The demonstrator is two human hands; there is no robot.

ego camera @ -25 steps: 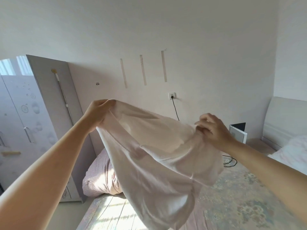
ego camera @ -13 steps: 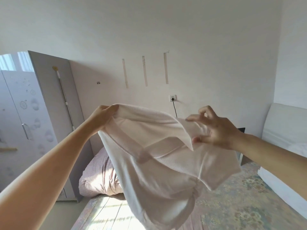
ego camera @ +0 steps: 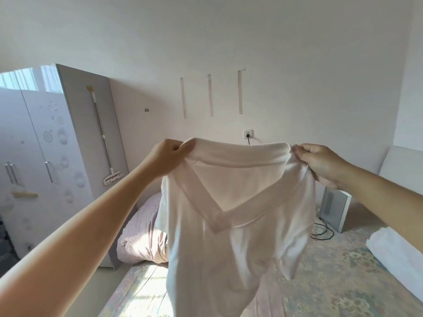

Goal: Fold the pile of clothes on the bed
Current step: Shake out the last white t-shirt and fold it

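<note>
Above the bed [ego camera: 332, 282], left hand [ego camera: 168, 154] and right hand [ego camera: 320, 163] pinching 2 top corners of white V-neck garment [ego camera: 233, 213], probably a top, hanging unfolded.

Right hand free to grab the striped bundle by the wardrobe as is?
Probably not. The right hand pinches the white V-neck shirt, which hangs between it and the striped bundle on the far left; the left hand is nearer.

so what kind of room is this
Most likely a bedroom at home. The person holds a white garment up over a bed with a floral cover, a wardrobe stands at the left, and a striped pillow or bundle of bedding lies at the far end.
</note>
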